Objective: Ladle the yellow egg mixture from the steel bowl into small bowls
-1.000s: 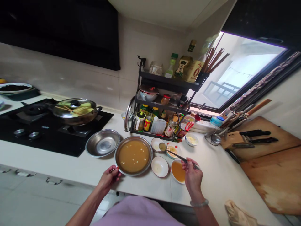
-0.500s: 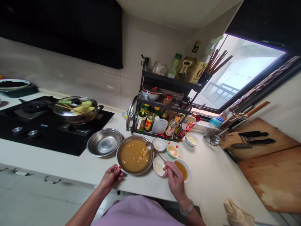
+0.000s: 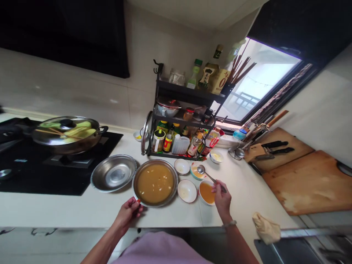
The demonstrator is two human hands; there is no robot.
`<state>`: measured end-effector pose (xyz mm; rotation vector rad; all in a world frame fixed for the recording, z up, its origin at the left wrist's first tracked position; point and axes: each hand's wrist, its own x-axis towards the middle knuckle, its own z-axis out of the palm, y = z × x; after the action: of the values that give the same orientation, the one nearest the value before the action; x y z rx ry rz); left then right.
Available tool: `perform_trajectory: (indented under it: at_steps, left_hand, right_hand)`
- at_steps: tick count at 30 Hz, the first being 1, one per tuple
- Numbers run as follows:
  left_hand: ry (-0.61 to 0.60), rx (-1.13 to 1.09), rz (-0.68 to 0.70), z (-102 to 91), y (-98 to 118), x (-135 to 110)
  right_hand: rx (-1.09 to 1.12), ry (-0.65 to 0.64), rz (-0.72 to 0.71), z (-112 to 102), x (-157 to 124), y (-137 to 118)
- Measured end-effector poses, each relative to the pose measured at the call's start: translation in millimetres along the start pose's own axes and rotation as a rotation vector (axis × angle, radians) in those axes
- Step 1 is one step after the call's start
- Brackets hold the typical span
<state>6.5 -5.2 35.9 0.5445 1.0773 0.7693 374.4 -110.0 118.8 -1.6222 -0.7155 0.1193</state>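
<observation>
A steel basin (image 3: pixel 143 198) full of brownish-orange liquid with pale bits sits on the white counter in front of me. My left hand (image 3: pixel 129 212) pinches its near rim. My right hand (image 3: pixel 221 198) is closed on the handle of a metal spoon (image 3: pixel 205 173), whose bowl hovers over a small colourful dish (image 3: pixel 195 174). Just left of that hand stands a white bowl of orange sauce (image 3: pixel 206 192). Two small white bowls (image 3: pixel 187 190) (image 3: pixel 182 166) lie between the basin and the sauce bowl.
An empty steel basin (image 3: pixel 113 177) sits left of the full one. A lidded pan (image 3: pixel 65 134) rests on the black hob. A black rack (image 3: pixel 183 121) of bottles and jars stands behind. Wooden boards (image 3: pixel 310 183) with knives lie right; a crumpled cloth (image 3: pixel 266 228) lies near the edge.
My right hand has carried the spoon from the basin's right rim back to the right, over the colourful dish. My left hand stays on the rim. The view has swung slightly.
</observation>
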Motion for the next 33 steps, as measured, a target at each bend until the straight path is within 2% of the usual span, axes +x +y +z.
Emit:
perform_trajectory:
  at_steps: [7,11,15,19,26,33]
  left_hand:
    - [0.028,0.029,0.006,1.8,2,-3]
    - [0.109,-0.004,0.046,10.3,-2,-8]
    - [0.202,-0.04,0.083,19.1,-6,-12]
    - [0.25,-0.042,0.125,24.1,-7,-12]
    - [0.343,0.012,0.139,31.3,-7,-15]
    - [0.386,-0.012,0.149,34.5,-8,-15]
  right_hand:
    - [0.052,-0.016,0.075,2,9,25]
    - [0.152,0.034,0.149,2,18,34]
    - [0.249,0.1,0.206,-7,33,45]
    - [0.346,0.103,0.242,-20,47,51]
    - [0.433,0.022,0.251,-39,58,48]
    - [0.443,-0.067,0.213,-46,57,27]
